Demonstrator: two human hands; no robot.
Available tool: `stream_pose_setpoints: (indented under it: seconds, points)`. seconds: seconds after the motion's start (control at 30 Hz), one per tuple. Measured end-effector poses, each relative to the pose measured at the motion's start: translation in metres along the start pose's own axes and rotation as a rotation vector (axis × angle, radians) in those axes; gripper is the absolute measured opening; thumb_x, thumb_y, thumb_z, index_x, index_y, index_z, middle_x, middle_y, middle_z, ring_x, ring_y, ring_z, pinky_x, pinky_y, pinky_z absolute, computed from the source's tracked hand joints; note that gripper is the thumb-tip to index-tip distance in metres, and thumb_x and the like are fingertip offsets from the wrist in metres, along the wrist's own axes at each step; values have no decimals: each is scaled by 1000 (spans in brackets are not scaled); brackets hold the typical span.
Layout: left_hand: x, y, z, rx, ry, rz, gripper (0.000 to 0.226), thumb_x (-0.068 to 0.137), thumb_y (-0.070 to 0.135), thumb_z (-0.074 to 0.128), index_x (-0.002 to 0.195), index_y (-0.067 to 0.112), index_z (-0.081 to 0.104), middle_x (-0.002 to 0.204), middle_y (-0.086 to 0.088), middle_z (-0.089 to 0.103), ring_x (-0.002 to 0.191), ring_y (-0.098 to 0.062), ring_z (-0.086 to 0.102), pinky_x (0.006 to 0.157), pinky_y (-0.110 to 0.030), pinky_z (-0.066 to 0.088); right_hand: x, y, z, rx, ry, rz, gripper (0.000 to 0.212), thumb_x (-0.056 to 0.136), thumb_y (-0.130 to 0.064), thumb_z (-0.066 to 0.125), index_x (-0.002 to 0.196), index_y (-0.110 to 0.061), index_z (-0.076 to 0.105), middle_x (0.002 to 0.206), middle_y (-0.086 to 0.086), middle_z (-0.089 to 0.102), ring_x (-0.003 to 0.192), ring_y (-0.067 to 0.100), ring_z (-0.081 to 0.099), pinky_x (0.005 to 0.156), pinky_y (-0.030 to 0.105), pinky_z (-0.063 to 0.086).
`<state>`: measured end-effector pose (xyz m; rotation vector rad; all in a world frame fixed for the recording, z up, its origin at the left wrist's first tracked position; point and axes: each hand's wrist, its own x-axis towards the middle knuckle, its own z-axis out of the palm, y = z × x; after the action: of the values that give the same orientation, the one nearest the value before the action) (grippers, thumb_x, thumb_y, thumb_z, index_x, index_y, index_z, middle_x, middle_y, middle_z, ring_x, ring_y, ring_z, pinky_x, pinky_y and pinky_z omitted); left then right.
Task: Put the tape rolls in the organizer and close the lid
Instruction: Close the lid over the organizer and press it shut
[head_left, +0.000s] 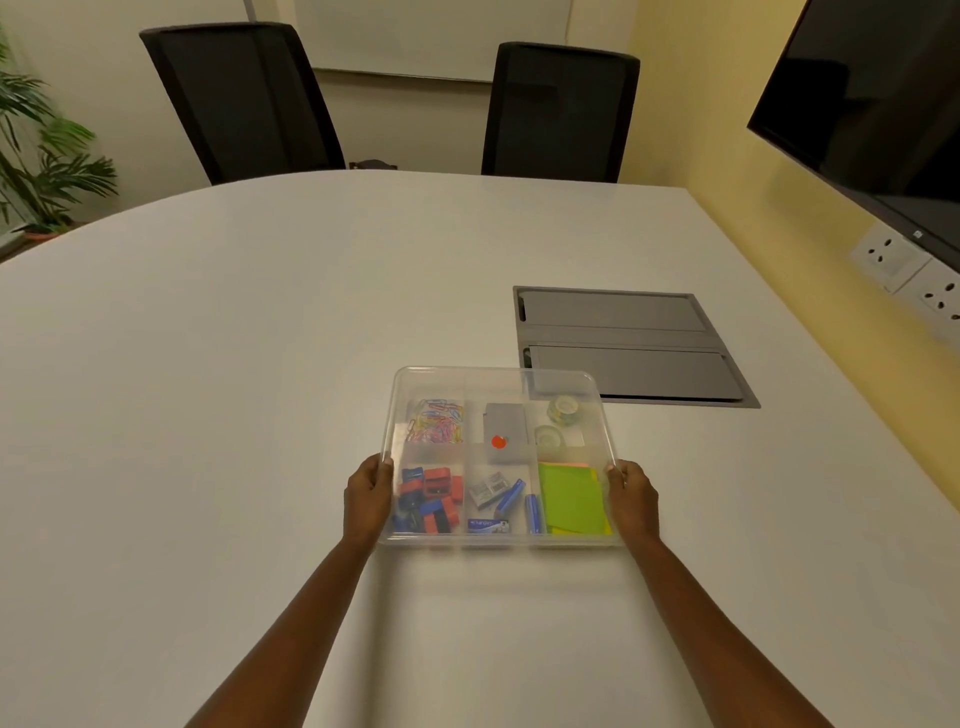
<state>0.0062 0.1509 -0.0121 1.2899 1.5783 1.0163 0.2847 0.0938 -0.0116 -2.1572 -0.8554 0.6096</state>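
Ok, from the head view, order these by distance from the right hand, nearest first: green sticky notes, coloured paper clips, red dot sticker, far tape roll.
Measured from the right hand:
1. Green sticky notes, front right compartment, beside that hand.
2. Far tape roll, back right compartment.
3. Red dot sticker, on the grey item, back middle.
4. Coloured paper clips, back left compartment.

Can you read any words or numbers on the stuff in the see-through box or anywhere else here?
Small blue box in the organizer: white lettering, too blurred to read.
Grey staple packets: tiny print, too small to read.
Screen on the wall: a small white logo on its bottom edge, too small to read.
Tape rolls, sticky notes, paper clips: no words showing.
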Motion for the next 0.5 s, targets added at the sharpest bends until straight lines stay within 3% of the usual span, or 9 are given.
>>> stream_pose_setpoints:
  seconds: [0.13,0.23,0.33,0.43,0.5]
  points:
    - [2,-1,1,97,2,3,30,97,15,34,106,-6,54,104,-26,63,91,-39,61,73,-34,46,0,-1,0,-56,2,-34,31,99,-12,40,118,9,53,117,31,61,110,41,56,91,41,44]
    - [-1,-3,4,261,-4,12,33,98,19,31,119,-1,47,120,-22,60,107,-38,59,86,-39,48,-6,-3,0,-202,7,-85,31,99,-9,38,122,8,48,124,30,54,113,41,54,91,43,45]
    - [-7,-3,7,505,-26,36,45,98,20,27,139,4,25,149,-20,30,137,-34,31,111,-46,31,-14,-12,3,-395,-1,-209,39,96,-4,38,134,5,37,140,24,41,124,38,48,100,43,42]
    - [-14,1,13,862,-66,218,51,98,20,24,143,4,8,155,-19,8,144,-32,8,117,-44,15,-27,-21,11,-587,-71,-360,47,99,-15,33,143,0,24,153,17,26,142,27,28,115,39,27]
    - [-23,7,21,938,-143,306,54,98,25,23,143,6,2,156,-17,2,145,-30,3,118,-43,9,-39,-25,18,-687,33,-494,47,102,-24,19,141,-2,33,151,19,34,141,17,32,115,33,30]
